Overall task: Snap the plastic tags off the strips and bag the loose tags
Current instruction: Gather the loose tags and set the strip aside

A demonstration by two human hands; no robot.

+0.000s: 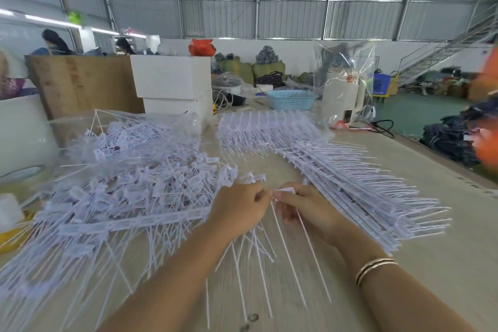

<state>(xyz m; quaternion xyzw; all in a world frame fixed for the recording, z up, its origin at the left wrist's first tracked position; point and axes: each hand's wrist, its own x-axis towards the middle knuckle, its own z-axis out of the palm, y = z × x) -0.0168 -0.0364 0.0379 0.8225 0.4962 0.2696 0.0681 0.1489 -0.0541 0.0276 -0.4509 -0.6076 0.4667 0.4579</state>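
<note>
**Inspector A:** State of the tag [284, 190]?

**Inspector B:** A small flat white plastic piece, sharp-cornered, with thin stiff white stems running down toward the viewer. It sits at the meeting point of both hands, above the middle of the worktop [420, 259]. The right hand [304, 210] has its fingers curled round it, the tag showing just above the knuckles. The left hand [239, 210] is curled too, fingertips against the same piece; whether it pinches the tag or the stem cannot be told.

**Inspector A:** Stock around the grip?

**Inspector B:** Just right of the right hand, a stack of strips [350, 178], comb-shaped, white teeth fanning outward, bending away in an arc. To the left, a heap of loose tags [129, 191], small rectangles with faint print, too blurred to read. Behind it, a clear crinkled bag [129, 129] holding more tags.

**Inspector A:** Further out?

**Inspector B:** A light blue perforated basket [292, 100], white boxes [172, 83], an upright clear bag [347, 81]. A two-tone bangle [374, 269] on the right wrist. The worktop is pale, matt wood-look board.
</note>
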